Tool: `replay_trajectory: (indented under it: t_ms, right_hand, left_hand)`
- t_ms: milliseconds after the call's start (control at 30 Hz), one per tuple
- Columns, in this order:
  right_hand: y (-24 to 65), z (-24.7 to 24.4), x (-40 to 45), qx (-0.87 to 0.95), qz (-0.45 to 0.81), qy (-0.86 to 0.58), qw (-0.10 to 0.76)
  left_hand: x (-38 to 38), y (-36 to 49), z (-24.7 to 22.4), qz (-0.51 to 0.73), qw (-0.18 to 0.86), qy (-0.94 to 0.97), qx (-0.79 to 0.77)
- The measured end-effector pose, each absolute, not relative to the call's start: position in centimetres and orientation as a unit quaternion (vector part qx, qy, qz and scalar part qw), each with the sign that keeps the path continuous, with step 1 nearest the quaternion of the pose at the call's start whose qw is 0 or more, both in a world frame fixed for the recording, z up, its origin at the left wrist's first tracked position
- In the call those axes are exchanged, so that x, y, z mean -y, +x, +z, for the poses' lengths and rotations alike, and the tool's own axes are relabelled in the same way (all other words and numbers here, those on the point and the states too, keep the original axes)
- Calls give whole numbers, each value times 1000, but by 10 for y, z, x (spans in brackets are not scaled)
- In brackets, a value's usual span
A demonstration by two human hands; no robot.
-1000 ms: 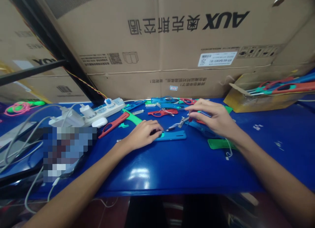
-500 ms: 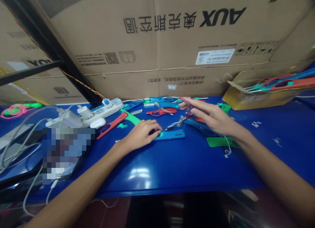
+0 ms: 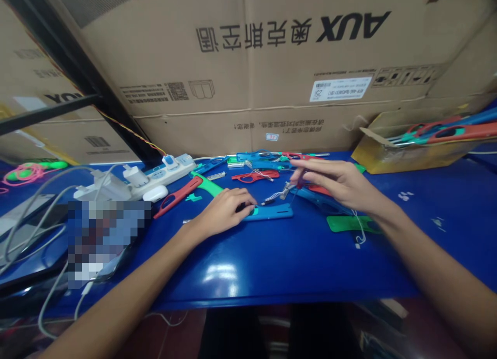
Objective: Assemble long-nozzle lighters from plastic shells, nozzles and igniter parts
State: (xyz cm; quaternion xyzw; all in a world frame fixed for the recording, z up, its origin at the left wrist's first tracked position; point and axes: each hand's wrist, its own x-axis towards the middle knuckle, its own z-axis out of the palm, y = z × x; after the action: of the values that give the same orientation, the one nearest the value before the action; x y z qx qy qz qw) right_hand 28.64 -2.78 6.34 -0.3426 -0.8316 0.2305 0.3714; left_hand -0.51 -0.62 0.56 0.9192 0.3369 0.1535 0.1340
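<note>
My left hand (image 3: 223, 211) presses a blue lighter casing (image 3: 272, 212) onto the table, fingers curled over its left part. A green piece shows beside my fingertips, and a metal tip sticks out left of the hand. In my right hand (image 3: 337, 183), the fingers are closed round the dark red handle of a screwdriver (image 3: 299, 180). Its thin shaft slants down to the right end of the blue casing; whether the tip sits in a screw is too small to tell. Just behind lies a metal part with white wires (image 3: 285, 192).
Red (image 3: 178, 196) and green casings lie to the left, near a power strip (image 3: 166, 175) with chargers and a tablet. More lighters are scattered behind. At right are a green casing (image 3: 345, 224), small white bits (image 3: 406, 196) and a carton (image 3: 388, 152) of lighters.
My right hand has turned slightly round the screwdriver handle, its fingers drawn in and shifted a little right. My left hand and the blue casing stay in place.
</note>
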Motion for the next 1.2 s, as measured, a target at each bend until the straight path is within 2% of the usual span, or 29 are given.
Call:
replay_trajectory:
  t_ms: [133,333,567,733,833,1200]
  right_hand:
    - [285,61,26,829,155,-353,405]
    - [291,65,28,843,239,-329,353]
    - [284,62,26,824,179,-353,405]
    - [289,65,28,828,266,-343,355]
    - [294,67,28,823,279,-338,362]
    - [283,56,22,800,156,-378,438]
  left_hand:
    - [6,-5,6,154,129,920,-337]
    - [6,-6,5,156,132,921,-333]
    - [6,-5,5,156,135,920,-334]
    - [6,-6,4,157,134,920,-334]
    - [6,-5,4,156,134,919,-335]
    - [7,-4,5,157,121,920,-338]
